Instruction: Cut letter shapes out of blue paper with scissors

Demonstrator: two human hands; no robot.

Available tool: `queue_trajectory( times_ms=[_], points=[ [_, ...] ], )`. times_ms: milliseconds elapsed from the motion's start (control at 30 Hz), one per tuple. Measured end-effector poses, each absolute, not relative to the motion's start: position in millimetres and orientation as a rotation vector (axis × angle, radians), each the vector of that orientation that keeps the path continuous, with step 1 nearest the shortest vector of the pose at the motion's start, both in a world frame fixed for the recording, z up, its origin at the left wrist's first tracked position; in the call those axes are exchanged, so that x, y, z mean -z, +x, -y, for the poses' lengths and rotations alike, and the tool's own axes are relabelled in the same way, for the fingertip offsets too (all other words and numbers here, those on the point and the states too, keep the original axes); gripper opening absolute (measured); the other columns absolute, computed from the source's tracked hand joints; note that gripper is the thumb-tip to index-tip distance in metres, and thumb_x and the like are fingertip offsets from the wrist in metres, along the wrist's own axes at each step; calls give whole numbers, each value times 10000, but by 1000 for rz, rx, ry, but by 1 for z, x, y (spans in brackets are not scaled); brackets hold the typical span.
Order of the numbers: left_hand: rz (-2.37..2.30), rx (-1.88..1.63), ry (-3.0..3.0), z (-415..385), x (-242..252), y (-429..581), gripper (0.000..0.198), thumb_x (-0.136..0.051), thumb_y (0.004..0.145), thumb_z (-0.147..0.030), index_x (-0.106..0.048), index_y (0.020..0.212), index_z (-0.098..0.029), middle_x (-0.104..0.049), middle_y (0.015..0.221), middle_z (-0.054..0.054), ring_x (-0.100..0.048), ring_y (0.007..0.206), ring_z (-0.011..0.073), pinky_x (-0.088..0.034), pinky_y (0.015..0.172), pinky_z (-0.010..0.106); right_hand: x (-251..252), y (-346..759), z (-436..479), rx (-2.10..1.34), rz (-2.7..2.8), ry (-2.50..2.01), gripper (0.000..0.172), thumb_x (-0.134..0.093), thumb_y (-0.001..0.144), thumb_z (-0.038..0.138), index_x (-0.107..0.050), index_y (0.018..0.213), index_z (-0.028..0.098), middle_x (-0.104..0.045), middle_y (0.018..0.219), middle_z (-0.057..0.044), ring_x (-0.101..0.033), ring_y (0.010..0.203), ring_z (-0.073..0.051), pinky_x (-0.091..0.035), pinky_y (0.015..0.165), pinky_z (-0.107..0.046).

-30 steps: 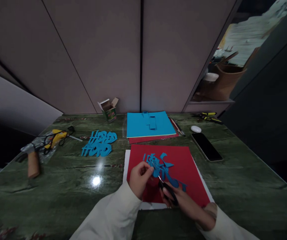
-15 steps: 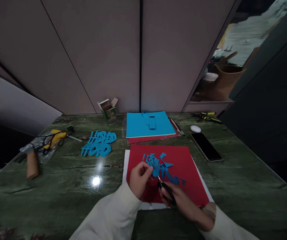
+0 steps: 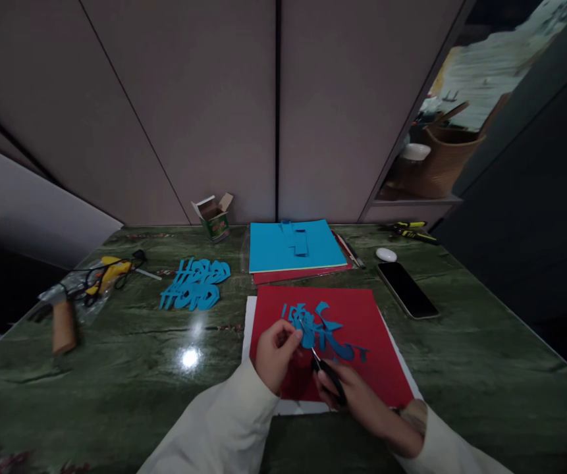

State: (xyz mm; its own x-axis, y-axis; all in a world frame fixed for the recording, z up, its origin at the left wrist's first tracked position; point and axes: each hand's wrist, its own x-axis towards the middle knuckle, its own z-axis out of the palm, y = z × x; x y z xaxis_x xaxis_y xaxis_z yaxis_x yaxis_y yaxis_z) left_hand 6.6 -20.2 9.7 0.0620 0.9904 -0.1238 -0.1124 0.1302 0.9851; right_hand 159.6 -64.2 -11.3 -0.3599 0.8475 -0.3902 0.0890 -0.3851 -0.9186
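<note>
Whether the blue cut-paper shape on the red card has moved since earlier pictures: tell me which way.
Yes: the blue cut-paper shape's right end has shifted toward the far edge of the red card.

- Green marble tabletop (image 3: 90, 375), polished and veined, with a bright reflection near the middle
- Blue paper cutout of joined characters (image 3: 194, 284), flat on the marble, left of centre
- Stack of sky-blue card (image 3: 273, 253) at the far edge, with folded blue strips (image 3: 301, 242) on top
- Red card (image 3: 297, 278) just beneath that stack
- Small open cardboard box (image 3: 214, 218), upright near the wall
- Yellow tool (image 3: 112, 272) with black cord, on clear plastic at left
- Wooden handle (image 3: 64, 327) beside it
- Black smartphone (image 3: 406, 289) at right
- Small white oval object (image 3: 386, 254) just beyond it
- Yellow-and-black pliers (image 3: 411, 228) at the far right edge
- Wicker basket (image 3: 448, 164) and white cup (image 3: 415, 152) on a shelf
- Grey cabinet doors (image 3: 184, 112) behind the table
</note>
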Motion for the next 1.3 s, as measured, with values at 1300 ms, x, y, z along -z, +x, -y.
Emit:
queue_trajectory(
  times_ms=[1300],
  points=[
    [-1194, -1232, 1042, 15, -14, 3, 197, -564, 712, -342, -490, 677, -163, -443, 529, -60, -393, 467, 69, -309, 478, 195, 1, 157, 64, -1787, 1341, -1315, 390, -497, 723, 540, -521, 627, 162, -472, 527, 24, -419, 511, -96, -349, 508, -211]
  ],
)
